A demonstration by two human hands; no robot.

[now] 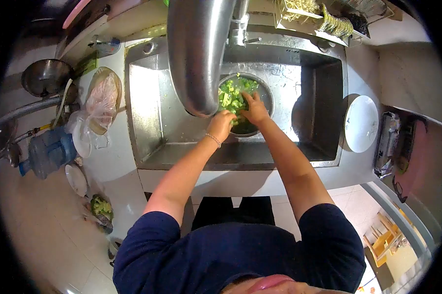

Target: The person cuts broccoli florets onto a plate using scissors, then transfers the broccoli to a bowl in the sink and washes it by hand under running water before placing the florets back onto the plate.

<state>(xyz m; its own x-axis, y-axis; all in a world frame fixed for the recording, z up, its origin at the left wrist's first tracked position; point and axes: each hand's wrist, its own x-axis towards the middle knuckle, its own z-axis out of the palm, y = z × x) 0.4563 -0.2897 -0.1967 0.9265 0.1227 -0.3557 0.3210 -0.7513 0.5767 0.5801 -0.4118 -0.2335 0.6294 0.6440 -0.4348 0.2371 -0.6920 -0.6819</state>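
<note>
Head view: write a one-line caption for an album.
Both hands, left and right, among green vegetable pieces in a round bowl inside a metal sink.

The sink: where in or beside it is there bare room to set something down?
The sink has bare floor between bowl and right wall, and between bowl and left wall, partly under the faucet. The front counter strip looks bare but narrow. Crowded: the bowl, with chopped greens, left hand and right hand, and the left counter, with bagged food.
</note>
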